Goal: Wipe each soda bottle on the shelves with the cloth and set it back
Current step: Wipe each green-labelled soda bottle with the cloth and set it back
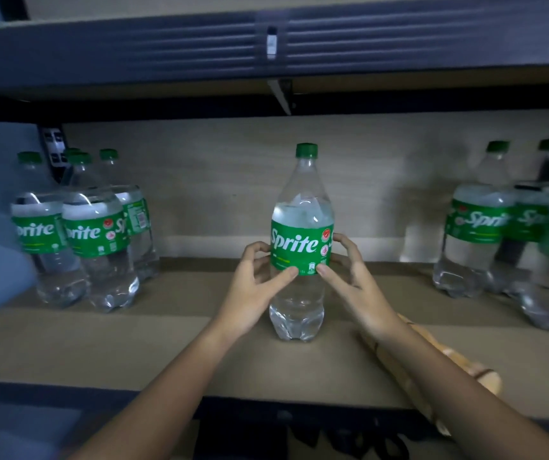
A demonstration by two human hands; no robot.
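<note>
Both hands, left hand (253, 283) and right hand (352, 277), clasp the upright Sprite bottle (301, 247) mid-shelf (166, 343); uneven release could topple it.

Dim, cool light overall; the upper shelf (266, 44) throws deep shadow along the top of the back panel. Centre Sprite bottle (301, 240) is sharpest, with soft highlights on its clear shoulder. Bottles left (67, 234) and right (498, 227) of it smear with blur. Shelf lines bow toward the edges.
</note>
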